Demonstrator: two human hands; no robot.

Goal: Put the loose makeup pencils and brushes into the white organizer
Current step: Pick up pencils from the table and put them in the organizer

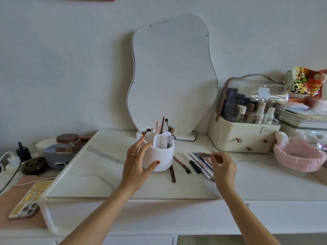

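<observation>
The white organizer (160, 152) stands upright on the desk (109, 174) in front of the wavy mirror (172, 76), with several pencils and brushes upright in its compartments. The left hand (137, 165) cups its near side, thumb and fingers curved against the wall. Just right of it lie loose pencils (198, 162), and above them the right hand (223, 167) pinches a slim brush (206, 154).
</observation>
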